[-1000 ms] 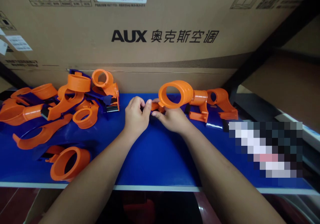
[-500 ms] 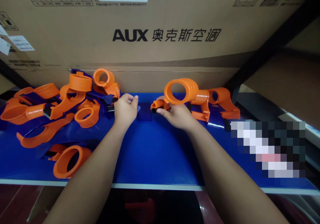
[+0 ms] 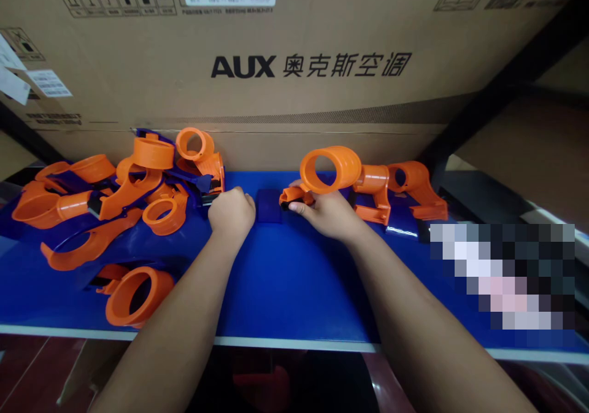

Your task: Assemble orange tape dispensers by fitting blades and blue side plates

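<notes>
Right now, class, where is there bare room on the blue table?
Bare table lies between the forearms, from the white front edge back to the blue piece. Another patch lies between the right forearm and the pixelated blur. Crowded: the left, with orange tape dispensers, and back right, with more beside the right hand.

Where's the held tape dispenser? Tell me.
The tape dispenser is right of centre in the head view, in the right hand, right of the blue block.
</notes>
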The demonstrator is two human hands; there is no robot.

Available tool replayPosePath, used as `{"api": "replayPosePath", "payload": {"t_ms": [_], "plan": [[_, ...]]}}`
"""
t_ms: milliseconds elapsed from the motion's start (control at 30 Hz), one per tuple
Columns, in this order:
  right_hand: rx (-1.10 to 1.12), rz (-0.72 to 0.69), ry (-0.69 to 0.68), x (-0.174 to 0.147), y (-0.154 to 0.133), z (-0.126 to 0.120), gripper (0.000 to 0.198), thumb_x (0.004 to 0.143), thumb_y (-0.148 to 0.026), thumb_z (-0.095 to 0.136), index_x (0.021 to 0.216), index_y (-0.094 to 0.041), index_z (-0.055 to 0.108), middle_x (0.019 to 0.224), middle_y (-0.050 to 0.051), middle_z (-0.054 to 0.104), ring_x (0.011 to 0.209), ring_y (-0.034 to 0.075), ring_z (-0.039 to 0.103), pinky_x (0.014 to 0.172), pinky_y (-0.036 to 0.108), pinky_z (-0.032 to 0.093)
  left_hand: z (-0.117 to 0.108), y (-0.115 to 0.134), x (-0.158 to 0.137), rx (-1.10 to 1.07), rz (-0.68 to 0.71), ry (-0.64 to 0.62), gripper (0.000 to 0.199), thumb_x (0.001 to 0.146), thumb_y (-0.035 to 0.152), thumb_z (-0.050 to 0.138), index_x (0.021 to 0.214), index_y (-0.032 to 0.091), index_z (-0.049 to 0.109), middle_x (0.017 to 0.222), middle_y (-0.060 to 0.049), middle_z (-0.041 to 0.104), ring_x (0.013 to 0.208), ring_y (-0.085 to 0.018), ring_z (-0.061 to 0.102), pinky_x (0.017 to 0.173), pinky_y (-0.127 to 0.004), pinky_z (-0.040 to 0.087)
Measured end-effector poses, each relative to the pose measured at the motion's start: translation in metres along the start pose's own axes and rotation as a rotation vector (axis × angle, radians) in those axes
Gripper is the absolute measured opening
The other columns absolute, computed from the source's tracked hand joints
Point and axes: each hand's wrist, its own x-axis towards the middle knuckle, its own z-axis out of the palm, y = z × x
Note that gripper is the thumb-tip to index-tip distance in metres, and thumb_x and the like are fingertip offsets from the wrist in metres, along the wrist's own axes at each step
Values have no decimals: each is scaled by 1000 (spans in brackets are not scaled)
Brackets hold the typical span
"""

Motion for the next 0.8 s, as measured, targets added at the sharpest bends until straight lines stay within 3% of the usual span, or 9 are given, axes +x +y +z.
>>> {"api": "replayPosePath", "payload": {"t_ms": [67,133,233,300,400,567,700,800], "plan": [[-4,6,-4,0,0,0,34,94,-34,71,125,-19,68,123,12,76,111,28,73,104,48,56,-1,3,-1,-172,123,122,32,98,38,55,106,15,76,84,-16,75,82,-33,73,77,-46,57],[-11,7,-2,1,0,-1,37,94,-35,71,127,-19,68,125,13,76,111,28,73,103,47,57,-2,7,-3,-385,343,196,29,96,36,61,114,17,73,93,-12,75,89,-28,72,87,-44,56],[10,6,-25,1,-1,-2,34,95,-35,69,126,-20,69,125,11,77,113,27,74,104,45,56,-4,11,-6,-544,725,129,29,91,32,70,117,19,71,107,-9,73,102,-23,67,99,-39,54],[51,20,-44,0,-2,-2,33,97,-35,66,126,-21,70,122,9,79,112,26,75,104,43,57,-4,12,-9,-519,865,47,29,91,28,71,119,21,72,112,-8,70,106,-22,65,100,-38,54],[93,48,-51,-2,-3,-1,35,94,-32,68,127,-22,70,122,7,79,113,26,75,102,41,59,0,11,-12,-447,918,11,24,93,22,68,116,21,74,116,-9,66,108,-22,63,99,-37,55],[63,56,-61,-4,-3,0,52,83,-22,73,134,-20,68,131,9,76,115,29,75,104,43,59,6,13,-15,-332,901,64,20,100,22,60,112,20,77,110,-9,65,101,-21,62,92,-36,56],[-65,94,-88,-2,-3,-2,47,82,-13,65,128,-21,71,129,10,77,123,31,72,109,44,55,2,16,-18,-262,871,24,19,102,24,59,109,22,77,108,-8,67,100,-21,62,92,-36,55],[-133,124,-112,-1,-2,-4,46,82,-10,61,126,-20,72,126,10,78,116,31,74,105,42,57,-3,15,-17,-249,881,2,18,101,22,60,107,21,76,109,-9,68,101,-22,63,93,-37,56]]}}
